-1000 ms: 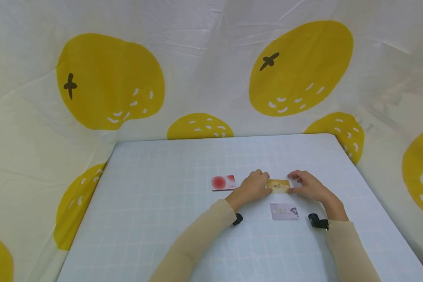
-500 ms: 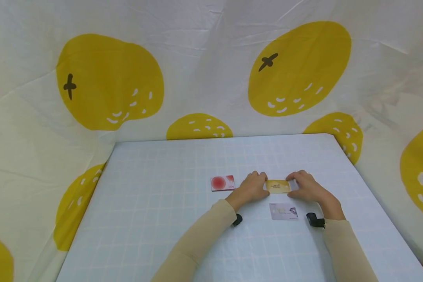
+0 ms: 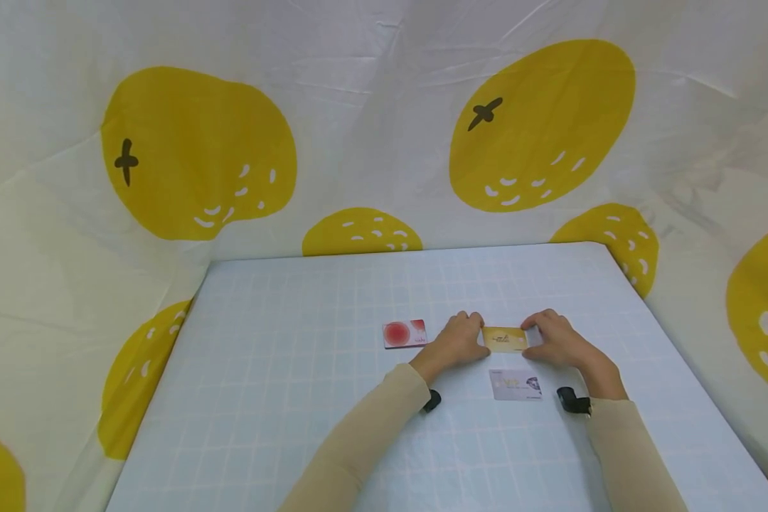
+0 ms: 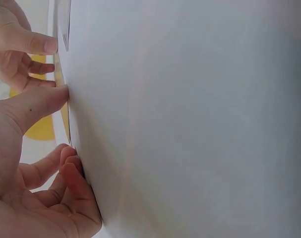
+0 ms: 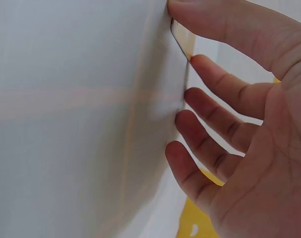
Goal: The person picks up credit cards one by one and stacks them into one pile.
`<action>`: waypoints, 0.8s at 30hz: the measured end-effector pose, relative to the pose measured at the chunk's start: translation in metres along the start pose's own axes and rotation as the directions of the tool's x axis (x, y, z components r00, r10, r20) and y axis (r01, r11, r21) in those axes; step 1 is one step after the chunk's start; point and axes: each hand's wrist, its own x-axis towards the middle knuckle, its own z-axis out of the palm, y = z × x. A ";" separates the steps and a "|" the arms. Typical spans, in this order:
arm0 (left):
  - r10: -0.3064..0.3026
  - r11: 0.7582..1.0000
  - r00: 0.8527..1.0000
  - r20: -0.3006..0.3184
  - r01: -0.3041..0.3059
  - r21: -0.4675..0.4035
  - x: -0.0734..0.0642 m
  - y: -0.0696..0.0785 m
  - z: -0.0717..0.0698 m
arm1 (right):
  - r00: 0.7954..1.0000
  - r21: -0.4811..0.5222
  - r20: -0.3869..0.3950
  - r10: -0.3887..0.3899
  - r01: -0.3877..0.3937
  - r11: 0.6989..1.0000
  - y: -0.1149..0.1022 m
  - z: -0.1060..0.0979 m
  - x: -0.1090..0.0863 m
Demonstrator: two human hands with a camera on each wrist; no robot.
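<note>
A gold card [image 3: 504, 340] lies between both hands toward the right of the table. My left hand [image 3: 459, 340] holds its left end, thumb at the near corner and index finger at the far one. At the opposite end my right hand [image 3: 553, 340] grips the card the same way, thumb and index finger on its two corners. In the right wrist view, its other fingers [image 5: 192, 131] are spread with their tips close to the tabletop. A silvery VIP card [image 3: 515, 385] lies just nearer than the gold one. Left of the left hand rests a red-and-white card [image 3: 404, 333] with a dark, thick-looking edge.
A pale checked cloth [image 3: 281, 398] covers the table. White fabric with yellow fruit prints [image 3: 198, 153] hangs behind and at the sides. Black wrist cameras [image 3: 572, 400] stick out beside the sleeves, near the tabletop.
My right thumb and index finger have closed in from the right onto the gold card's end. The left hand has shifted slightly left. The other cards lie where they were.
</note>
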 end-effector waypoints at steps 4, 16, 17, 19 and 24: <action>-0.003 1.000 1.000 0.004 0.003 -0.003 -0.001 0.001 0.001 | 1.000 0.000 0.005 0.004 -0.004 1.000 -0.002 0.000 -0.001; -0.013 1.000 1.000 0.023 0.013 0.003 0.000 0.003 0.002 | 0.999 0.049 -0.012 -0.044 0.045 0.998 0.003 0.003 -0.003; -0.011 1.000 1.000 0.023 0.011 0.002 0.000 0.004 0.003 | 0.999 0.067 -0.007 -0.046 0.047 0.997 0.003 0.003 -0.003; -0.011 1.000 1.000 0.019 0.011 -0.011 0.000 0.005 0.003 | 0.999 0.105 0.003 -0.043 0.043 0.994 0.003 0.003 -0.004; 0.000 0.999 1.000 -0.019 0.000 -0.039 0.001 0.005 0.006 | 1.000 0.160 0.027 -0.015 0.011 0.987 0.000 0.002 -0.006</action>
